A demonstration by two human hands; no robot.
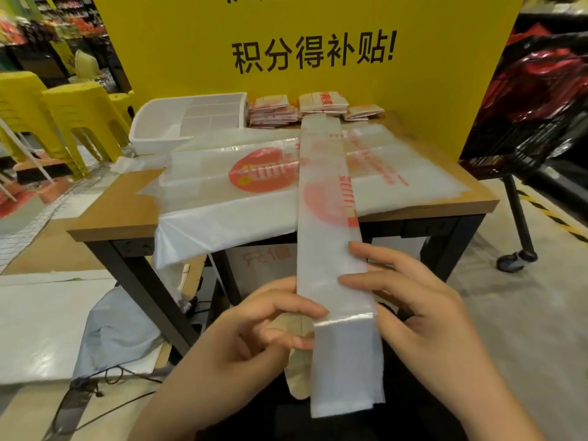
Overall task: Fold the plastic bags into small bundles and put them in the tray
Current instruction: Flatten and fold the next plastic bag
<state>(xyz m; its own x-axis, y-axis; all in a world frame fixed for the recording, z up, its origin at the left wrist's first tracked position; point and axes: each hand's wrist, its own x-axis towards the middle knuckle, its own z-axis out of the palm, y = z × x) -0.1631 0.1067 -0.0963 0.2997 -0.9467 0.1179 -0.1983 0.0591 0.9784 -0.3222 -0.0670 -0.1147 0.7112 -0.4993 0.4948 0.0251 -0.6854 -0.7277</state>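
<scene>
A white plastic bag folded into a long narrow strip (329, 237) runs from the table's far side toward me and hangs off the front edge, creased near its lower end. My left hand (254, 326) pinches the strip's left edge at the crease. My right hand (410, 300) holds the right edge with its fingers laid across the top. Under the strip lie flat unfolded bags (229, 198) with an orange logo. A white tray (178, 122) stands at the back left of the table. Folded bundles (273, 111) are stacked beside it.
The wooden table (121, 211) has black legs, and a yellow sign board (305, 58) rises behind it. Yellow stools (76, 116) stand at the left. A black wheeled rack (534, 122) with red goods is at the right. Cables (127, 377) lie on the floor.
</scene>
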